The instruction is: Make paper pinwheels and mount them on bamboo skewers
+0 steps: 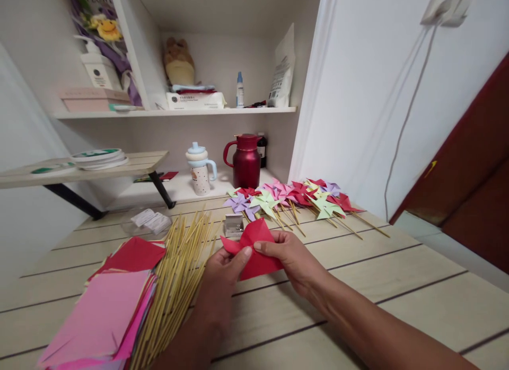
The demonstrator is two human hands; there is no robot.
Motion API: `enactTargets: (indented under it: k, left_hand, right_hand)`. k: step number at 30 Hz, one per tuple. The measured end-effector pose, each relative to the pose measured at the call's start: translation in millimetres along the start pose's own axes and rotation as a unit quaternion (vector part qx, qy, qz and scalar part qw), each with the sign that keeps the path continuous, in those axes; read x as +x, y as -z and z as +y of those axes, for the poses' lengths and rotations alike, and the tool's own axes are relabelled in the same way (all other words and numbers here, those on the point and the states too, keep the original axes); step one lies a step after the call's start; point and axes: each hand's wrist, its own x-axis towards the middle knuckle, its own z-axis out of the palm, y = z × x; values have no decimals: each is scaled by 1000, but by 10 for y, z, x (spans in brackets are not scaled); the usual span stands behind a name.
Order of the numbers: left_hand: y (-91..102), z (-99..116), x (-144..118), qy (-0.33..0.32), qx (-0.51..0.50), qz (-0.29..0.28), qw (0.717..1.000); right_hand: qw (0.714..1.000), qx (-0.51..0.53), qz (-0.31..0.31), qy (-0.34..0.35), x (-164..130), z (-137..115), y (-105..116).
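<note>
Left hand [226,268] and right hand [291,255] pinch red paper [260,265] at centre, just nearer than a box [229,230] of metal bits [239,227], while a clear dish [128,228] farther left holds white pieces [150,220].

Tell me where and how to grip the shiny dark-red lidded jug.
Best by the curved handle of the upright dark-red jug, probably coming from the front left: it juts left from the body, leaving a gap before the speckled blue-lidded cup. Stay above the multicoloured paper pinwheels near its base.
</note>
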Motion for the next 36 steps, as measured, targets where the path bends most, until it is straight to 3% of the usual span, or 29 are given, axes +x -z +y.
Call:
enactTargets:
  k: [8, 22, 28, 36]
  left_hand:
    - [-22, 3, -43, -22, -6, -38, 999]
    - [-32, -30, -22, -31, -33, -16, 999]
    - [-48, -15, -23, -42, -9, 39, 998]
    - [-7, -6, -29, -2, 24, 90, 996]
  right_hand:
    - [1000, 25, -8, -4, -18, -8, -4]
    - [999, 51, 1, 1, -37, 17, -53]
    - [999, 45, 0, 5, -39, 50, -69]
    - [998, 55, 0, -7, -22, 159, -65]
